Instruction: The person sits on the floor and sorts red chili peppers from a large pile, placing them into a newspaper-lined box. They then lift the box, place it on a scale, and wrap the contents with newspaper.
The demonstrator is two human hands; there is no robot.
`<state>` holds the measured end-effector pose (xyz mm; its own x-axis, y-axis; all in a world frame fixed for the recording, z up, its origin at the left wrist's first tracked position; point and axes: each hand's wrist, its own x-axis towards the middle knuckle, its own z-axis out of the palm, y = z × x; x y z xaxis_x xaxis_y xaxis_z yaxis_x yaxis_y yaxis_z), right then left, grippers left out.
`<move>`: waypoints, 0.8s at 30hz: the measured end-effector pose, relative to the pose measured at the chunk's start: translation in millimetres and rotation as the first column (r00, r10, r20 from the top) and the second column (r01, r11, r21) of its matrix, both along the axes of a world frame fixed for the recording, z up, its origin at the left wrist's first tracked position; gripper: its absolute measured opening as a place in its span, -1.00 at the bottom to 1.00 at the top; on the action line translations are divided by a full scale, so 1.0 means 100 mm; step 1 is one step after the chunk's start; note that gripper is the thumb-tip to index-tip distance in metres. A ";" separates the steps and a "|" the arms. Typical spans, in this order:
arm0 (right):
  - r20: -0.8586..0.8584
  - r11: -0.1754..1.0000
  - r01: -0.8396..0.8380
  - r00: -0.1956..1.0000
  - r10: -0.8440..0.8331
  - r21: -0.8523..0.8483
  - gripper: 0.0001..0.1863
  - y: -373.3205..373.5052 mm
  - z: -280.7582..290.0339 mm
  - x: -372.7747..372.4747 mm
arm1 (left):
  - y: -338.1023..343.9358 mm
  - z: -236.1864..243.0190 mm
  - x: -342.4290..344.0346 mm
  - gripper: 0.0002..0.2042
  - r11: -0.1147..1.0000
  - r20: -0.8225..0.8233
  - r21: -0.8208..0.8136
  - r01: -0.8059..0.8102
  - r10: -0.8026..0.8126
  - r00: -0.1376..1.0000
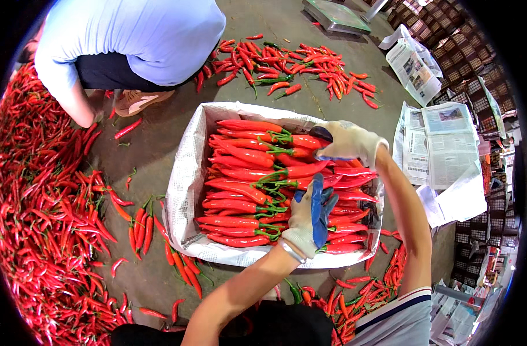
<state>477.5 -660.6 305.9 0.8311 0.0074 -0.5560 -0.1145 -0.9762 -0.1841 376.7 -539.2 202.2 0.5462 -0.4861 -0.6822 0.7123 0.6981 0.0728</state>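
Our left hand [310, 218], in a white-and-blue work glove, hovers fingers together over the newspaper-lined box [185, 173] of long red chillies [240, 173]; our right hand [349, 142] pinches a chilli at the box's far edge; we judge packing near done; next, lay it parallel.

A box [185, 190] lined with newspaper sits at picture centre, its paper folded out over the rim, filled with long red chili peppers [240, 187] laid side by side in rows running three to nine o'clock, green stems mostly pointing toward three o'clock at the middle. The gloved left hand [310, 218], white fabric with blue palm coating, rests on the peppers at the box's five o'clock side. The gloved right hand [347, 143] rests on peppers at the box's one o'clock corner.
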 end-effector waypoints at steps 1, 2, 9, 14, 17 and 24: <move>0.052 0.999 0.037 0.998 -0.036 -0.032 -0.36 0.02 0.01 -0.08 | 0.02 -0.02 -0.04 -0.68 1.000 0.025 -0.018 0.016 -0.016 1.000; 0.124 0.997 -0.029 0.992 0.021 0.068 -0.36 0.01 -0.16 -0.10 | 0.12 0.01 -0.04 -0.70 0.999 0.052 -0.024 0.023 -0.022 0.998; 0.494 0.987 -0.148 0.854 0.161 -0.066 -0.40 -0.03 -0.50 -0.33 | 0.44 0.08 -0.03 -0.70 0.978 0.094 -0.056 0.201 -0.195 0.976; 0.558 0.981 -0.183 0.821 0.119 0.060 -0.42 -0.03 -0.59 -0.29 | 0.67 0.07 -0.14 -0.60 0.924 0.176 -0.134 0.359 -0.334 0.926; 0.712 0.978 -0.205 0.684 0.158 -0.019 -0.43 -0.05 -0.75 -0.26 | 0.83 0.10 -0.12 -0.63 0.843 0.290 -0.179 0.507 -0.447 0.846; 0.649 0.944 -0.302 0.693 0.314 -0.134 -0.41 0.19 -0.91 -0.22 | 1.86 0.25 -0.40 -0.66 0.546 0.550 0.720 0.429 -0.825 0.128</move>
<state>455.1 -641.7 214.9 0.9378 0.3252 0.1218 0.3359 -0.9384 -0.0809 336.6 -353.4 227.6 0.4717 -0.8142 -0.3384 0.3253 -0.1960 0.9251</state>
